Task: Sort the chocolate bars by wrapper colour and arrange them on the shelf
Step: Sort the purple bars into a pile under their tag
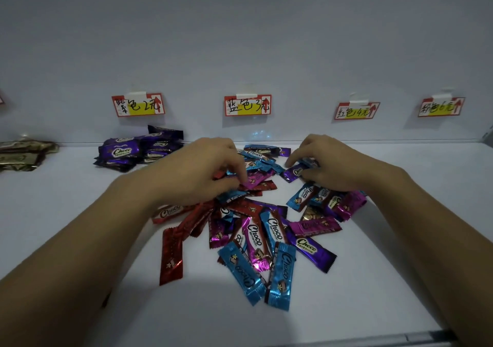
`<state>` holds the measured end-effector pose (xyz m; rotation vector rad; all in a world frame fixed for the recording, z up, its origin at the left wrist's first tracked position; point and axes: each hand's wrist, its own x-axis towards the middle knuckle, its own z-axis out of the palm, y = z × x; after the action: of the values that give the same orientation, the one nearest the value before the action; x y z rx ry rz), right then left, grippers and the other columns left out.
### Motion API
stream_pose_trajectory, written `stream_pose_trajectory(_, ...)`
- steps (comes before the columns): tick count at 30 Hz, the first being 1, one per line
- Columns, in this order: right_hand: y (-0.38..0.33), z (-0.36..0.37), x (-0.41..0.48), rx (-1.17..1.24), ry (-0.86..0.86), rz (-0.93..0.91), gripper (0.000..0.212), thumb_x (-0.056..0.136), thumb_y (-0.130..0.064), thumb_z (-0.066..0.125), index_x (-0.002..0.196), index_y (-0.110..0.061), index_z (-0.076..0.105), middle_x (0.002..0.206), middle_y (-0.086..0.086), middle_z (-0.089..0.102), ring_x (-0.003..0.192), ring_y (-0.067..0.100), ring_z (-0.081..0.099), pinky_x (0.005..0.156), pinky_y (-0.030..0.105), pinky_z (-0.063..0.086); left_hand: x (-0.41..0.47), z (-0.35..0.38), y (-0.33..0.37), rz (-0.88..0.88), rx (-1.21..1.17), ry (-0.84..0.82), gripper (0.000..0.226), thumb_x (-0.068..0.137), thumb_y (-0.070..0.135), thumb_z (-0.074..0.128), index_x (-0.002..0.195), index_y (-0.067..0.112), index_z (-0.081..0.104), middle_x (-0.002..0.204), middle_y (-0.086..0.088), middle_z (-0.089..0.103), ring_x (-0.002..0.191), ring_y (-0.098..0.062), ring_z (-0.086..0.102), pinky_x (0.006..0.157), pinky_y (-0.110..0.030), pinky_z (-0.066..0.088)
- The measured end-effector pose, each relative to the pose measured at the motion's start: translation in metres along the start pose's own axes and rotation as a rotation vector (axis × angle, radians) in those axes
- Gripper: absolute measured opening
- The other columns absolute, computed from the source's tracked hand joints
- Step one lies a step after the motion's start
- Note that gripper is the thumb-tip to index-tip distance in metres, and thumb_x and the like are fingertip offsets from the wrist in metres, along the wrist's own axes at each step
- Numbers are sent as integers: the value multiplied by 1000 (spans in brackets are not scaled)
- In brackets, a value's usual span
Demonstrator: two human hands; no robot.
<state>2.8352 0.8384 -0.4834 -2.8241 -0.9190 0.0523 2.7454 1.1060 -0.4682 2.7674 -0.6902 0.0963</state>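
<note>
On the shelf (66,181), gold bars (21,157) lie far left, a purple stack (133,150) to their right. Your left hand (202,168) curls its fingers (238,165) into the mixed pile (256,229), grip unclear; your right hand (336,165) pinches a purple bar (294,172) at the pile's far edge.

We find bare shelf (360,280) right of the heap of bars (256,229) and left of it up front. Our left hand (208,168) and right hand (330,165) cover the heap's far half. Back left, the purple stack (128,152) and gold packets (21,154) crowd the wall, with a gap between them.
</note>
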Motion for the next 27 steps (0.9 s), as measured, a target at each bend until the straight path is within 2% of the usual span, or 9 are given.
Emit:
stream_pose_trajectory(3,-2,-1,1,1,27,-13,24,90,-24,72,104,-42,65,114,-7,52,108,14,45,91,34,44,-12,-15,-3,37,-85,-127,14,91,31,72,101,41,74,103,26,61,103,5,58,81,-6,45)
stream_pose_trajectory(6,-3,-2,0,35,72,-15,21,87,-25,76,87,-38,60,108,-8,55,105,15,46,89,34,44,-15,-17,-2,55,-96,-174,19,90,36,71,108,42,73,108,26,62,108,7,55,86,-9,46)
stream_pose_trajectory(9,-6,-3,1,66,166,-48,14,89,-24,75,91,-31,64,100,-11,61,99,13,47,82,32,41,-8,-1,10,96,-41,-118,28,96,41,61,123,40,68,117,21,61,109,5,53,92,-16,44)
stream_pose_trajectory(12,-10,-2,1,138,242,-83,13,91,-20,72,93,-29,63,93,-15,64,90,3,53,71,9,36,3,19,27,105,17,-118,31,101,39,55,130,35,64,124,15,63,112,0,53,100,-26,44)
stream_pose_trajectory(14,-14,-1,0,156,251,-95,12,92,-20,72,95,-27,63,92,-16,63,90,-5,53,70,2,35,8,24,31,87,73,-126,31,101,38,55,131,33,64,126,12,63,114,-5,54,101,-29,45)
stream_pose_trajectory(18,-17,2,0,182,232,-99,13,92,-21,72,96,-27,62,91,-15,63,88,0,57,70,11,37,9,20,32,74,108,-230,34,100,40,56,133,35,60,127,10,56,118,-8,50,101,-30,44)
stream_pose_trajectory(20,-18,2,-1,213,234,-96,14,92,-22,73,97,-28,62,91,-14,64,87,3,59,70,14,39,7,20,34,73,106,-225,30,99,39,58,129,34,60,125,11,56,116,-7,49,100,-30,45)
stream_pose_trajectory(24,-20,3,-1,266,283,-84,16,89,-28,75,98,-32,62,90,-13,68,84,0,61,69,13,42,3,21,35,55,3,-137,11,96,33,65,102,36,56,107,17,58,99,-3,52,89,-27,49)
stream_pose_trajectory(27,-24,2,-3,394,327,-79,20,84,-30,79,99,-26,67,82,-8,70,77,4,65,67,19,51,-2,19,27,19,-128,36,13,92,30,71,100,34,62,97,21,60,93,3,55,80,-17,47)
